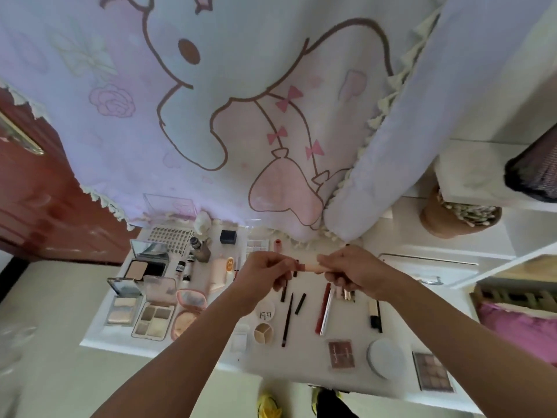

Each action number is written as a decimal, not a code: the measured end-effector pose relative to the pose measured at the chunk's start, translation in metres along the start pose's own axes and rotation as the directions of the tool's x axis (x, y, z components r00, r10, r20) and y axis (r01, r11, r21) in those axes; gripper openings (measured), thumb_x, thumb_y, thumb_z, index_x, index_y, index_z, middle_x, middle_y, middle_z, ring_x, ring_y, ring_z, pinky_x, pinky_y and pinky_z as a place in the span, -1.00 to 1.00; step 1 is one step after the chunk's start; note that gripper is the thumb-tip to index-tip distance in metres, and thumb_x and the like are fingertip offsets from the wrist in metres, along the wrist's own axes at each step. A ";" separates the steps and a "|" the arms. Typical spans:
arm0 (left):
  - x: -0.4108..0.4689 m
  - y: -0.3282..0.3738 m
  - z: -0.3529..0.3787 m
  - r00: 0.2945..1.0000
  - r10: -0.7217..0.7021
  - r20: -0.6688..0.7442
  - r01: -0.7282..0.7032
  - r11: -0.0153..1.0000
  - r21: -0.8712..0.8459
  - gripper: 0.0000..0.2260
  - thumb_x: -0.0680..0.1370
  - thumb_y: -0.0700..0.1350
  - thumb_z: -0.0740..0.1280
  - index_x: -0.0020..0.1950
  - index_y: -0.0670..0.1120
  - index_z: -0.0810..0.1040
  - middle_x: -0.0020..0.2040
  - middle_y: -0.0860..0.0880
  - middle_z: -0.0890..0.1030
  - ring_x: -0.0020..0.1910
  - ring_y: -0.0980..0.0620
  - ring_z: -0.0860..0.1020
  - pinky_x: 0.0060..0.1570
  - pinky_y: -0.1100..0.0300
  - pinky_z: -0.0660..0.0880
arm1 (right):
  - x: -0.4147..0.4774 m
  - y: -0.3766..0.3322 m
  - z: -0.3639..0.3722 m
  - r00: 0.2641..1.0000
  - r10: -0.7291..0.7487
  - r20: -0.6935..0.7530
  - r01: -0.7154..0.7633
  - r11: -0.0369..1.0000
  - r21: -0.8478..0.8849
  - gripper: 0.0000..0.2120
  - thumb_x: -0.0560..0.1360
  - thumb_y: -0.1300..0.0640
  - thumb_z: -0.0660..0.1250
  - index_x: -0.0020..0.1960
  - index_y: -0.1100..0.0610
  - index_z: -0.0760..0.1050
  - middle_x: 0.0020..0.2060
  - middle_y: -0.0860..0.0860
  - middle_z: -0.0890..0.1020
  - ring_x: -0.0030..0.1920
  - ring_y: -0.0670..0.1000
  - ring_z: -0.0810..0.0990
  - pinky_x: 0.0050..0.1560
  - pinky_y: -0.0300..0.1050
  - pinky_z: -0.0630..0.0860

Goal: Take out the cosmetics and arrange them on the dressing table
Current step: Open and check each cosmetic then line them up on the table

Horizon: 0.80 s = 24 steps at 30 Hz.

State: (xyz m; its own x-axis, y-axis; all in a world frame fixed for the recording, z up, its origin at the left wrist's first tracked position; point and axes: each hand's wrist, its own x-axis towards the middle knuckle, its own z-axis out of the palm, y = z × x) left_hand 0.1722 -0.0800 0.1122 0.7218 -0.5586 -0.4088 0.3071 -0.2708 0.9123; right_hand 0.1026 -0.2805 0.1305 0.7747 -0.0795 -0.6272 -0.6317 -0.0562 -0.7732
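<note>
Both hands are above the middle of the dressing table [304, 356] and hold one small peach-coloured tube [309, 267] between them. The left hand [265, 271] pinches one end with curled fingers and the right hand [357, 274] pinches the other end in the same way. Neither hand is free. A small dark part shows at the left end of the tube. I cannot tell if it is a cap or something on the table behind.

The tube is in the air, not on the table. Its long axis goes from side to side, from one hand to the other.

Below the hands there is a row of long thin things: a dark pencil [287, 319], a red stick [323, 309] and a black and gold stick [375, 315]. All of them point away from the person, so the tube lies across their direction. I think it needs about a quarter turn before it can join this row.

A bare strip of table shows between the red stick and the black and gold stick, just under the right hand. This hand is nearer to that place, so it seems the better one to set the tube down while the left hand lets go. Some small tubes already lie under the right hand, and these could be knocked.

The open powder boxes [155, 322] are well to the left, far from this move.
</note>
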 end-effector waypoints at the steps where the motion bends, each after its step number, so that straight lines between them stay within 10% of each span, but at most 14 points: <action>1: -0.002 0.002 -0.001 1.000 0.004 0.011 -0.004 1.000 0.010 -0.81 0.59 -0.19 0.30 -0.08 -0.14 0.71 -0.33 -0.08 0.56 -0.38 0.05 0.43 -0.35 0.25 0.40 | -0.004 -0.001 0.002 0.999 -0.035 -0.020 0.035 0.999 -0.040 -0.77 0.57 0.07 0.36 -0.16 0.20 0.61 -0.41 0.03 0.58 -0.47 -0.10 0.40 -0.50 -0.27 0.29; 19: -0.016 0.018 -0.018 0.993 0.110 0.040 -0.113 0.991 0.071 -0.79 0.60 -0.20 0.27 -0.11 -0.15 0.70 -0.39 -0.03 0.51 -0.42 0.08 0.38 -0.39 0.26 0.34 | -0.030 -0.004 0.021 0.981 -0.155 -0.117 0.149 0.987 -0.058 -0.90 0.54 0.15 0.40 -0.05 0.19 0.61 -0.34 -0.01 0.57 -0.38 -0.11 0.49 -0.45 -0.27 0.36; 24: -0.018 0.022 -0.021 0.992 0.123 0.041 -0.125 0.990 0.069 -0.80 0.61 -0.19 0.27 -0.07 -0.20 0.68 -0.42 0.02 0.52 -0.44 0.11 0.38 -0.40 0.29 0.34 | -0.033 -0.009 0.025 0.994 -0.091 -0.066 0.089 0.995 -0.041 -0.65 0.60 -0.06 0.27 0.00 0.23 0.63 -0.37 0.02 0.57 -0.39 -0.08 0.48 -0.41 -0.24 0.36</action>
State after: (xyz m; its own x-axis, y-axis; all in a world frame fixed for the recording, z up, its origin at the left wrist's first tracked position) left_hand 0.1793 -0.0600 0.1401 0.7279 -0.6192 -0.2944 0.1707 -0.2522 0.9525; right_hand 0.0830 -0.2527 0.1557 0.8257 -0.1394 -0.5466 -0.5611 -0.1042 -0.8211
